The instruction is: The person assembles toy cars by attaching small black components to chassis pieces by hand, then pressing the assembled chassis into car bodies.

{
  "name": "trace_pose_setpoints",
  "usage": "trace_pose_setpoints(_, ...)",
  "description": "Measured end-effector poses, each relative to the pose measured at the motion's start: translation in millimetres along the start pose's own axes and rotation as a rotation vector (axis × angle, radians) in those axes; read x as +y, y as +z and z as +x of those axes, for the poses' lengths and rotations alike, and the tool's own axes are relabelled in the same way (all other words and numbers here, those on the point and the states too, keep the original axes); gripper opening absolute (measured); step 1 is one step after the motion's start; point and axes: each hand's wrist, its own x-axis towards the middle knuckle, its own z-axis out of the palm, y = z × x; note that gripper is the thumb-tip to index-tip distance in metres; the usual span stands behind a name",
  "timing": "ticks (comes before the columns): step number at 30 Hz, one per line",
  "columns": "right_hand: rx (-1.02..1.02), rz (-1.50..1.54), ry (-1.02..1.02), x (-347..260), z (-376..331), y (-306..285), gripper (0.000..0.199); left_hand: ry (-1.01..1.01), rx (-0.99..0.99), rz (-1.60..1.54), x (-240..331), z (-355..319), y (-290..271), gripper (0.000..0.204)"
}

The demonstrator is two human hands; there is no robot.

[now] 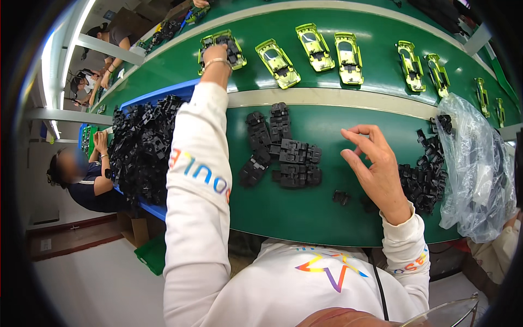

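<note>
My left hand [216, 53] reaches to the far side, its fingers closed at a black plastic chassis part [234, 53] that lies in a yellow-green toy car body [241, 62]. The hand and wrist hide some of that car. Over the green table, my right hand [373, 166] holds nothing, its fingers apart and slightly bent. Between my arms sits a small group of black chassis parts [294, 152], some leaning on one another. Two or so small black pieces [341, 197] lie close to my right hand.
More yellow-green car bodies [314, 48] stand in a row on the far green strip [381, 32]. A blue bin [158, 92] heaped with black parts [143, 141] is at left. Another black pile [427, 177] and a clear plastic bag [474, 174] lie at right. Other people [90, 169] sit at left.
</note>
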Motion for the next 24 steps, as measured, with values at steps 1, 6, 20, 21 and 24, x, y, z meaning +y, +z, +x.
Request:
trace_pose_setpoints(1,-0.023,0.012,-0.017,-8,1,1,0.032,-0.09,0.074,-0.238,-32,32,-1,0.039)
trace_pose_setpoints(6,-0.131,-0.213,-0.029,3,11,0,0.037,-0.261,0.027,-0.881,29,22,47,0.032)
trace_pose_setpoints(20,-0.322,-0.327,-0.251,-8,33,44,0.046,0.214,0.029,-0.28,48,-77,39,0.083)
trace_pose_setpoints(21,-0.352,-0.339,-0.23,-4,31,40,0.045,0.224,0.027,-0.289,52,-82,37,0.083)
trace_pose_setpoints(24,-0.278,-0.347,-0.232,7,26,25,0.036,0.204,-0.08,-0.337,64,-91,29,0.086)
